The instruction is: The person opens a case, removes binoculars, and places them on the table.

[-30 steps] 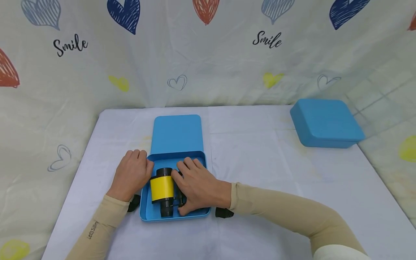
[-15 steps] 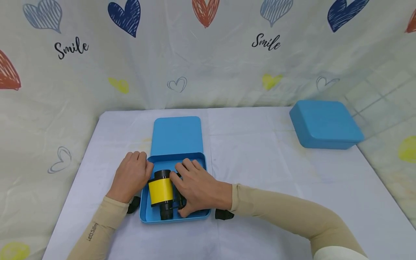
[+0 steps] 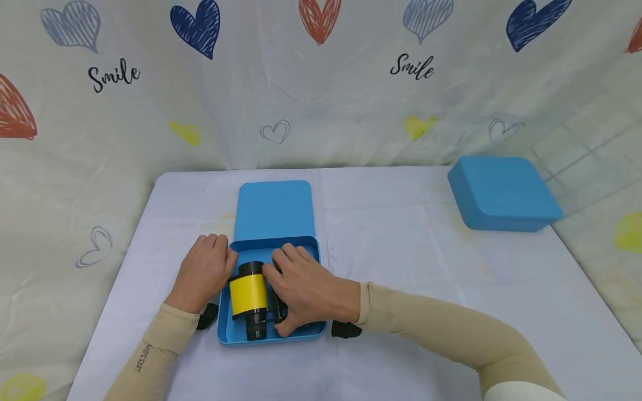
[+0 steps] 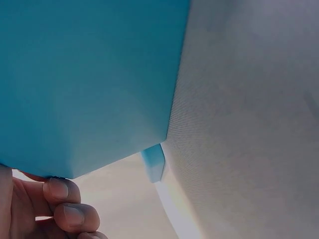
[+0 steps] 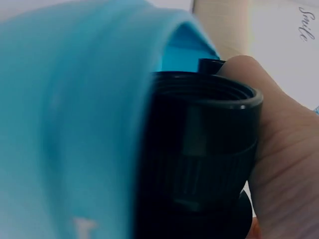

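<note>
Yellow binoculars point(image 3: 248, 294), right hand point(image 3: 309, 289) gripping them, left hand point(image 3: 204, 274) apparently pinching blue case point(image 3: 273, 244)

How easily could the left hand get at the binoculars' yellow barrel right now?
Probably yes, if the left hand lets go of the open blue box: the yellow barrel lies close by, uncovered on top, and the right hand lies to its right.

The binoculars point(image 3: 248, 295) are yellow and black; the open box point(image 3: 256, 254) around them and the closed box point(image 3: 505, 195) at three o'clock are blue; the bench cloth point(image 3: 391, 245) is white; the pale backdrop point(image 3: 346, 106) at twelve o'clock bears navy, red, light-blue and yellow hearts point(image 3: 200, 28) and black script point(image 3: 412, 67); the sleeves point(image 3: 168, 334) are beige.
</note>
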`<state>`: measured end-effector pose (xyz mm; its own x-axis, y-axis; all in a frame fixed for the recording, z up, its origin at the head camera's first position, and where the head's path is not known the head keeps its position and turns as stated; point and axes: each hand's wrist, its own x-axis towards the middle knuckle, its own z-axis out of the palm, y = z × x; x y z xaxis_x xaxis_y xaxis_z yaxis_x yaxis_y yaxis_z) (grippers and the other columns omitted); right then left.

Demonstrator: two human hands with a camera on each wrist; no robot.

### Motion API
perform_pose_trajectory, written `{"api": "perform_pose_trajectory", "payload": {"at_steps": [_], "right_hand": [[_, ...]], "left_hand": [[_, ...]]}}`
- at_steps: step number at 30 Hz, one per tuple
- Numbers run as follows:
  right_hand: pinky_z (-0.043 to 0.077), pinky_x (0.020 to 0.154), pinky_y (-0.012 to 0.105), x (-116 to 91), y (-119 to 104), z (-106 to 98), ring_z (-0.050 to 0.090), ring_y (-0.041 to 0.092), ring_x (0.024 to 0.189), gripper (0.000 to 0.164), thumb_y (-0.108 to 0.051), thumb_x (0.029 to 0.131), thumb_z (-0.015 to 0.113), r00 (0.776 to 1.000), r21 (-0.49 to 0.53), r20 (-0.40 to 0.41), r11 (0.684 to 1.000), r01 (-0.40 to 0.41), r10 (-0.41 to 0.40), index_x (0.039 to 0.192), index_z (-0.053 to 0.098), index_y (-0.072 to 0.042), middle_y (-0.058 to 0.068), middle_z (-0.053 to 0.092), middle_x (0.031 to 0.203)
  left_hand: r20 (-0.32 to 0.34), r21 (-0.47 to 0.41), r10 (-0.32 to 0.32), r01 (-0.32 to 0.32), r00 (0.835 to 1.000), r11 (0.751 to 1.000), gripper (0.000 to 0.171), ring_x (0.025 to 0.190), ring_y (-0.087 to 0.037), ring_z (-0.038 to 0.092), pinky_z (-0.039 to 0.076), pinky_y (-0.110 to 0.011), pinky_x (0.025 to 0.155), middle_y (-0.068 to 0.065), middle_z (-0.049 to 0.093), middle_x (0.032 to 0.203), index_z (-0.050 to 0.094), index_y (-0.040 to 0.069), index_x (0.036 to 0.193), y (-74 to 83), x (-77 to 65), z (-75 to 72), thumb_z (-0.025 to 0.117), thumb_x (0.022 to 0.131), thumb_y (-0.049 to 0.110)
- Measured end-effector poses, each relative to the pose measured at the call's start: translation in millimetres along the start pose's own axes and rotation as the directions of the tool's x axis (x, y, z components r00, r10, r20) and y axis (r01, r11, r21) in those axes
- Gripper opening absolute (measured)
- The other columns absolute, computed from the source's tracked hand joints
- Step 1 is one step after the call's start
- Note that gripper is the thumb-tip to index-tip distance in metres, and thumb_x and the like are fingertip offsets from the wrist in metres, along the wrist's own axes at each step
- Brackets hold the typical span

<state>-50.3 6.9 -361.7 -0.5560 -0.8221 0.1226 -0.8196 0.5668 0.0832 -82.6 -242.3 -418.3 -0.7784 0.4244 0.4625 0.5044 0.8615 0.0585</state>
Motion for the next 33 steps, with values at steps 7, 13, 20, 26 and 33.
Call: {"api": "perform_pose_trajectory", "payload": {"at_steps": [7, 13, 20, 26, 33], "right_hand": [[0.031, 0.075, 0.028, 1.3, 0.9, 7.2, 0.042, 0.018, 0.093, 0.093, -0.087, 0.063, 0.072, 0.999, 0.000, 0.049, 1.000, 0.000, 0.000, 0.120, 0.059, -0.015, 0.002, 0.053, 0.098], [0.032, 0.076, 0.028, 2.6, -0.9, 15.1, 0.043, 0.018, 0.093, 0.091, -0.087, 0.066, 0.071, 0.995, -0.022, 0.098, 1.000, 0.007, -0.005, 0.120, 0.058, -0.016, 0.001, 0.054, 0.097], [0.029, 0.074, 0.028, 2.3, -2.2, 18.1, 0.043, 0.018, 0.092, 0.097, -0.088, 0.065, 0.069, 0.994, -0.060, 0.110, 0.998, -0.002, 0.008, 0.123, 0.060, -0.012, 0.002, 0.053, 0.096], [0.031, 0.075, 0.030, 3.5, -2.8, 18.5, 0.043, 0.019, 0.094, 0.096, -0.090, 0.063, 0.068, 0.993, -0.089, 0.121, 0.996, 0.006, 0.005, 0.121, 0.063, -0.013, 0.003, 0.053, 0.098], [0.037, 0.081, 0.030, 3.2, -3.7, 20.0, 0.046, 0.020, 0.100, 0.095, -0.091, 0.064, 0.069, 0.993, -0.078, 0.116, 0.997, -0.006, 0.015, 0.124, 0.058, -0.017, 0.002, 0.056, 0.107]], "left_hand": [[0.016, -0.026, -0.059, 0.059, 0.998, 0.998, 0.019, 0.063, -0.023, 0.037, 0.033, -0.031, 0.061, -0.006, 0.036, 0.062, 0.050, 0.001, 0.075, 2.2, 0.3, -0.1, 0.055, 0.093, 0.005], [0.008, -0.020, -0.045, 0.046, 0.999, 0.999, 0.019, 0.062, -0.023, 0.038, 0.034, -0.031, 0.061, -0.007, 0.037, 0.063, 0.050, 0.001, 0.076, 3.4, 0.7, 0.3, 0.056, 0.093, 0.005], [0.044, -0.021, -0.083, 0.084, 0.996, 0.996, 0.019, 0.063, -0.023, 0.039, 0.035, -0.031, 0.061, -0.006, 0.037, 0.063, 0.052, 0.001, 0.077, 3.4, 2.1, 0.4, 0.057, 0.094, 0.006], [0.071, -0.026, -0.110, 0.113, 0.991, 0.993, 0.018, 0.064, -0.023, 0.040, 0.036, -0.031, 0.061, -0.007, 0.039, 0.063, 0.053, 0.001, 0.078, 3.8, 1.1, -0.1, 0.056, 0.095, 0.006], [0.087, -0.030, -0.117, 0.120, 0.989, 0.992, 0.018, 0.065, -0.024, 0.040, 0.036, -0.032, 0.062, -0.008, 0.041, 0.065, 0.053, 0.000, 0.079, 4.0, 0.9, -0.8, 0.056, 0.096, 0.007]]}}
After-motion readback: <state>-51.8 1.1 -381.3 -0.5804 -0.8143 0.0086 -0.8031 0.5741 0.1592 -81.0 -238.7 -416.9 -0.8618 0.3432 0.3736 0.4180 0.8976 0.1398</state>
